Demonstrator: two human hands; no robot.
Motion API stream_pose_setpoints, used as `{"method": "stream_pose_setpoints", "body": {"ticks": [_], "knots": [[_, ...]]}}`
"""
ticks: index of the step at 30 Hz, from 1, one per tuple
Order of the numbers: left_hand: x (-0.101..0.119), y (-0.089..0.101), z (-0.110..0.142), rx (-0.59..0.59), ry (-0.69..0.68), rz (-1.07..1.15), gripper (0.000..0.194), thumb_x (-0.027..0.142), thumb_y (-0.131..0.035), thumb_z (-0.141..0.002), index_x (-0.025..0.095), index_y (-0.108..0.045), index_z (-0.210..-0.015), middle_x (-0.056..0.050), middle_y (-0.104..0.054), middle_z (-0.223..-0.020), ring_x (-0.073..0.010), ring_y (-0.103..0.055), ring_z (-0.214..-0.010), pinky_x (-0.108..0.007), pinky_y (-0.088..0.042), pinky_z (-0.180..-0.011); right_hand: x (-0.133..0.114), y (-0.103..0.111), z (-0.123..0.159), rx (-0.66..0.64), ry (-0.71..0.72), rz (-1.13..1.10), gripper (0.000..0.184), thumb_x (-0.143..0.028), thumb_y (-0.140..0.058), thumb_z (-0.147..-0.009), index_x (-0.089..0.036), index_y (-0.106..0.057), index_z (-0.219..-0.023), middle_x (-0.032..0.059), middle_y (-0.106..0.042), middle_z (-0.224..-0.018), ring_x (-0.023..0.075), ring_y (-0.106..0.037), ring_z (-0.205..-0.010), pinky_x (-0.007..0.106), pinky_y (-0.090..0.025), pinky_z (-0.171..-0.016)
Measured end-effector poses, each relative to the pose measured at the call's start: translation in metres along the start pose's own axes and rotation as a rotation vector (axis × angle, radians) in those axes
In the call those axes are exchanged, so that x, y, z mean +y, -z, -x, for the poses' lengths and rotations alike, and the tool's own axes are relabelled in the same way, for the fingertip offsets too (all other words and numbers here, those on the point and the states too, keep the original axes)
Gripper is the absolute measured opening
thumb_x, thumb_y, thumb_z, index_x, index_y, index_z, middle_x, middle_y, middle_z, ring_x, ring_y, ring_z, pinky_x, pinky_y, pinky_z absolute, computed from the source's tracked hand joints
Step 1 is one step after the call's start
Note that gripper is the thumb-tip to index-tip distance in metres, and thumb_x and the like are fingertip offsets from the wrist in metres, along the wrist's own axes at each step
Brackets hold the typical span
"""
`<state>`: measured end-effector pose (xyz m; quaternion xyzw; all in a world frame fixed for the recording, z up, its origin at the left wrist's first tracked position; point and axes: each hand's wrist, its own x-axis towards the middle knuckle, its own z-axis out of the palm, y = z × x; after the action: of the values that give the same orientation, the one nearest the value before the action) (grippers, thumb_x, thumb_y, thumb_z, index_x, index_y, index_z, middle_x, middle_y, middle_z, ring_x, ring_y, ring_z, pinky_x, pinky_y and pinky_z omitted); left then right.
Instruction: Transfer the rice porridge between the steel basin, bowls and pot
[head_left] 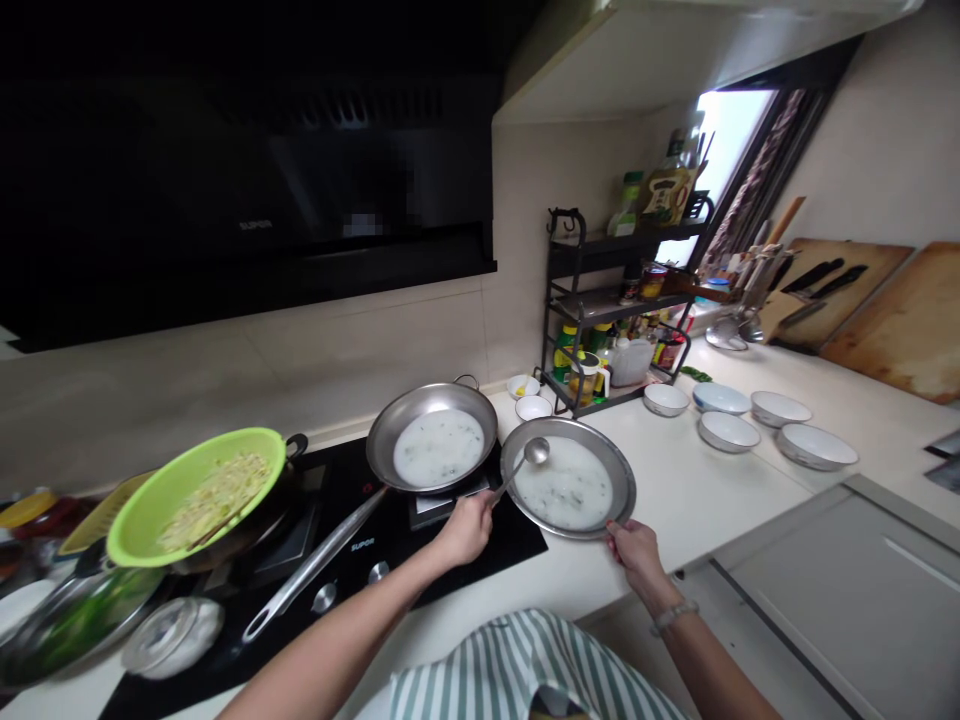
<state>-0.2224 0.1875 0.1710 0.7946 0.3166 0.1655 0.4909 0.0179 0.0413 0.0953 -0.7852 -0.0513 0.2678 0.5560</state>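
My left hand (pixel 466 530) is closed round the handle of a metal ladle (pixel 536 452). The ladle's bowl is over the far left part of a steel basin (pixel 625 478), which holds a white, milky liquid with dark green bits. My right hand (pixel 634 548) grips the basin's near right rim, thumb at the edge. Left of the basin, a steel frying pan (pixel 381 440) sits on the black stove (pixel 480 550) with similar white liquid inside. Its long handle points toward me and to the left.
A green colander (pixel 127 525) of bean sprouts rests on a dark pan at left, near a glass jar (pixel 172 636). Several bowls (pixel 727 432) stand on the right counter. Behind the basin is a black spice rack (pixel 622 300); the range hood (pixel 247 200) hangs over the stove.
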Motion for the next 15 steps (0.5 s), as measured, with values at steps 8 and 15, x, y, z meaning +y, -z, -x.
{"method": "stream_pose_setpoints", "body": {"ticks": [8, 15], "knots": [[0.018, 0.091, 0.006, 0.187, 0.328, 0.482, 0.008, 0.020, -0.052, -0.080, 0.016, -0.054, -0.087, 0.008, -0.041, -0.051, -0.0037, -0.022, -0.035, -0.018, -0.012, -0.038, 0.000, 0.001, -0.001, -0.002, -0.003, 0.007, 0.023, -0.019, -0.055, -0.067, -0.023, -0.039, -0.051, -0.0031, -0.045, -0.035, 0.0101, -0.038, -0.033, 0.023, -0.027, -0.035], [-0.026, 0.159, 0.003, 0.392, 0.449, 0.312, 0.012, 0.005, -0.057, -0.072, 0.015, -0.057, -0.066, 0.004, -0.043, -0.042, -0.0110, -0.044, -0.042, -0.019, -0.023, -0.043, 0.002, 0.000, -0.003, -0.016, 0.014, 0.001, 0.024, -0.018, -0.053, -0.068, -0.023, -0.039, -0.049, -0.0031, -0.044, -0.034, 0.0097, -0.036, -0.032, 0.022, -0.026, -0.035]]}}
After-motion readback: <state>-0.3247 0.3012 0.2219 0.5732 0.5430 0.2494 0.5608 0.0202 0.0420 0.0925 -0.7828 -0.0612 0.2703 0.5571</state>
